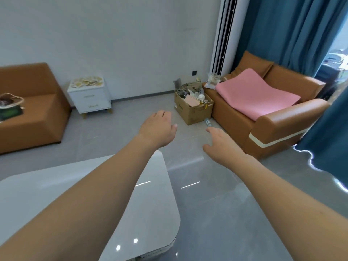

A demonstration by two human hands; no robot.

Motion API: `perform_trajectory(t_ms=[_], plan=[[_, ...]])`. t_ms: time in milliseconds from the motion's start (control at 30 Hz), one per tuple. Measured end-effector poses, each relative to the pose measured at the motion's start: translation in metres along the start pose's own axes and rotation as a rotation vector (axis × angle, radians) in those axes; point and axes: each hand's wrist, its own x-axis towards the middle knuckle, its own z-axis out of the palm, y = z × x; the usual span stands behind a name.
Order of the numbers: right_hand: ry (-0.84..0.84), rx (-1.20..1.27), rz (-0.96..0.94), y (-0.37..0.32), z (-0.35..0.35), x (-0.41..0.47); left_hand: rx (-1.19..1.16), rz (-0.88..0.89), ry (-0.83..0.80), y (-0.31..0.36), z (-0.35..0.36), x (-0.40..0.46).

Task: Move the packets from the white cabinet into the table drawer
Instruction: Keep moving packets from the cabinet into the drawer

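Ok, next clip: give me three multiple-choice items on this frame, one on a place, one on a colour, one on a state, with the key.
1. Where do the packets lie?
A. on top of the white cabinet
B. in the cardboard box
C. on the white table

2. What colour is the mat on the armchair?
A. green
B. pink
C. white

3. What are the hands doing?
A. both grip packets
B. one pulls a cabinet drawer
C. both empty

Key:
1 A: the packets are heaped on the cabinet's top, beside the brown sofa.
2 B: a pink mat is draped over the seat.
3 C: the left hand and right hand reach forward above the floor, holding nothing.
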Motion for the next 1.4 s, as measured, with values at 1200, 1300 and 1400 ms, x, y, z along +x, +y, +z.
perform_trajectory(t_ms=[1200, 1300, 1400], plan=[[-0.114, -0.074, -0.411, 0.025, -0.124, 0.614, 0.046, -0.429, 0.140, -0.088, -0.002, 0.532], [-0.148, -0.021, -0.449, 0.004, -0.113, 0.674, 0.043, -0.455, 0.156, -0.122, -0.005, 0.573], [-0.181, -0.014, -0.465, -0.025, -0.093, 0.733, 0.026, -0.497, 0.152, -0.168, -0.006, 0.611]])
